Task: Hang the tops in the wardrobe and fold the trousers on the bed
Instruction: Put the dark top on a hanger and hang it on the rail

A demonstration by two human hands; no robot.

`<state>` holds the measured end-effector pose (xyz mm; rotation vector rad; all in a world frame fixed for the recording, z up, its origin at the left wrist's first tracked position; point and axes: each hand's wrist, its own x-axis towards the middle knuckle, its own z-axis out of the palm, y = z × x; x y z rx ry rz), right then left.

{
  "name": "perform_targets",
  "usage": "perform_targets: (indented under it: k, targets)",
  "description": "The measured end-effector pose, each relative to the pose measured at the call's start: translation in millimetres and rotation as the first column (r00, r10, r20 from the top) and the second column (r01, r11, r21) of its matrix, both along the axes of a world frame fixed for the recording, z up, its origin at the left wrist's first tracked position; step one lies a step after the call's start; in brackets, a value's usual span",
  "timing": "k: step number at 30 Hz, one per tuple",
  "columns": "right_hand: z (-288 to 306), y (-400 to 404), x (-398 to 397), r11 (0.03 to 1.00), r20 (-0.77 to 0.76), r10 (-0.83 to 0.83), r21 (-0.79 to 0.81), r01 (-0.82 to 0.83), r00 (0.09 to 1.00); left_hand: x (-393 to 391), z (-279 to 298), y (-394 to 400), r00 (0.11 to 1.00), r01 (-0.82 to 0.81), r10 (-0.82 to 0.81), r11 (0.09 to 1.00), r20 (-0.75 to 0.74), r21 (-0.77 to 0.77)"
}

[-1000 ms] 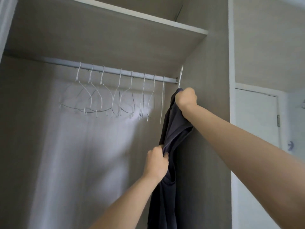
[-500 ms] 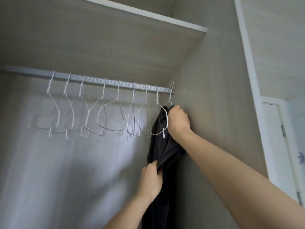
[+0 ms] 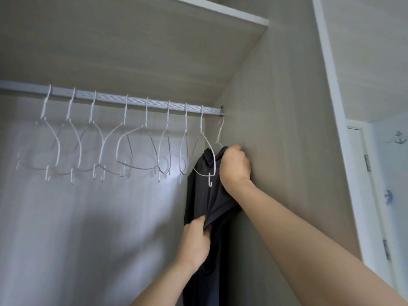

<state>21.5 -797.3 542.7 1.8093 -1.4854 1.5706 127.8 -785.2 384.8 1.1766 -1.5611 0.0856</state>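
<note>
Gripping dark top (image 3: 207, 195), right hand (image 3: 234, 165) above left hand (image 3: 194, 241).

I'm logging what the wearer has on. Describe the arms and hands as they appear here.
Both arms are bare as far as the frame shows: no sleeves or cuffs in view. The left hand and right hand wear no gloves, and no watch, bracelet or ring is visible. Nails cannot be made out.

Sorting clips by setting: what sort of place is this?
Most likely a bedroom's built-in wardrobe: a rail of empty white hangers, a shelf above, and a dark top going up.
</note>
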Motion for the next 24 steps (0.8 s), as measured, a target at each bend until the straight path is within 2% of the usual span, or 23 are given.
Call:
perform_targets:
  k: [5,14,19,24]
  targets:
    - [6,13,-4,0.998,0.042,0.036,-0.05,-0.034,0.998,-6,9,1,0.999,0.045,-0.045,0.999,0.011,-0.009]
    - [34,34,-16,0.965,0.162,0.09,-0.257,-0.046,0.983,-15,30,2,0.991,0.125,-0.128,0.987,-0.025,-0.101]
    - [55,17,-9,0.977,0.065,0.037,-0.213,-0.022,0.997,-11,45,-7,0.989,0.143,-0.147,0.985,-0.027,-0.099]
    - [46,0,0,0.983,-0.003,0.001,-0.183,-0.001,1.0,0,41,-17,0.996,0.085,-0.085,0.995,0.018,-0.059]
